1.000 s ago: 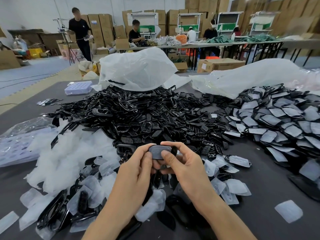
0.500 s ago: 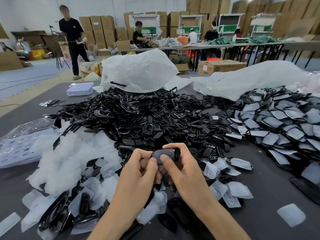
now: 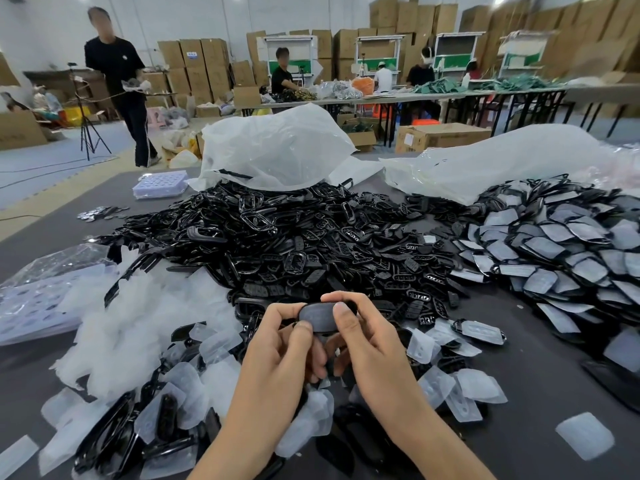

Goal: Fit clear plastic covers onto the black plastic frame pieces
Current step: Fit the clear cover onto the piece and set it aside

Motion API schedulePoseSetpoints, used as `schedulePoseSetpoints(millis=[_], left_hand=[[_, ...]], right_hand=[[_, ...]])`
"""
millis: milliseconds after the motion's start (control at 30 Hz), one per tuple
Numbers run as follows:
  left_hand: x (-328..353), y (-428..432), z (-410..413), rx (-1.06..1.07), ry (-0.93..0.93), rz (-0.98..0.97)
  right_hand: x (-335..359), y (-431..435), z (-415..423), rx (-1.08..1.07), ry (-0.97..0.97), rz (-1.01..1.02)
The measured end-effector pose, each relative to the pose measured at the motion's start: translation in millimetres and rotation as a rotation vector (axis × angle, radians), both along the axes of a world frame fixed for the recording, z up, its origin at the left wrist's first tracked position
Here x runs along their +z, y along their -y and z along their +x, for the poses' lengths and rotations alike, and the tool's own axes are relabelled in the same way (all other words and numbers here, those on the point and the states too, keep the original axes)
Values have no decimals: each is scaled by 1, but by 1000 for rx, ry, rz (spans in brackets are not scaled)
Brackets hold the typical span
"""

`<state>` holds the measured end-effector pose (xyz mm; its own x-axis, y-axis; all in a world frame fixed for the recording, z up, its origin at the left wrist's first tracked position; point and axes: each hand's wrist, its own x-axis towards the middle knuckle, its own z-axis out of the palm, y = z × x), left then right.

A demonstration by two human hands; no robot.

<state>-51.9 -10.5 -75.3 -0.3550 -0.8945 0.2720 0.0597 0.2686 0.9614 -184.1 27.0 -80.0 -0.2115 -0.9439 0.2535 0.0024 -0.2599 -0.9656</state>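
Clear plastic covers (image 3: pixel 187 386) lie loose nearest the person, mixed with a few stray black frames, on the dark bench (image 3: pixel 526 382).

Just above them both hands work one piece. The left hand (image 3: pixel 277 351) and right hand (image 3: pixel 370 348) each pinch an end of a black frame piece (image 3: pixel 317 317), thumbs on its upper face, fingers curled behind it. The face looks grey and matte, so a cover seems to be laid on already (whether it is fully seated cannot be told from here).

Judgement: the step in hand is pressing the cover home. To do it well:
- back the frame with the fingers so it does not bow;
- walk the thumbs from the middle out along the rim, seating each edge in turn;
- press evenly and avoid twisting, as a thin frame probably flexes;
- check that no corner stands proud before letting go.

Farther out, at left, is a white heap of covers (image 3: pixel 131 323). In the middle is the large pile of bare frames (image 3: pixel 277 237). At right is a pile of covered pieces (image 3: pixel 554 251), probably where this one goes.

Behind these are two pale plastic bags (image 3: pixel 277 150) and a small blister tray (image 3: pixel 161 183). Beyond the bench, other people stand or sit at long tables before stacked cartons (image 3: pixel 194 64).
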Motion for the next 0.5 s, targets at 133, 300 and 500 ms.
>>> schedulePoseSetpoints(millis=[133,300,500], left_hand=[[-2,3,0,-32,-26,36],[-6,0,-1,-46,-31,15],[-6,-2,-2,-69,-16,-11]], right_hand=[[-1,3,0,-4,63,40],[-1,6,-4,-9,198,82],[1,8,-5,64,324,122]])
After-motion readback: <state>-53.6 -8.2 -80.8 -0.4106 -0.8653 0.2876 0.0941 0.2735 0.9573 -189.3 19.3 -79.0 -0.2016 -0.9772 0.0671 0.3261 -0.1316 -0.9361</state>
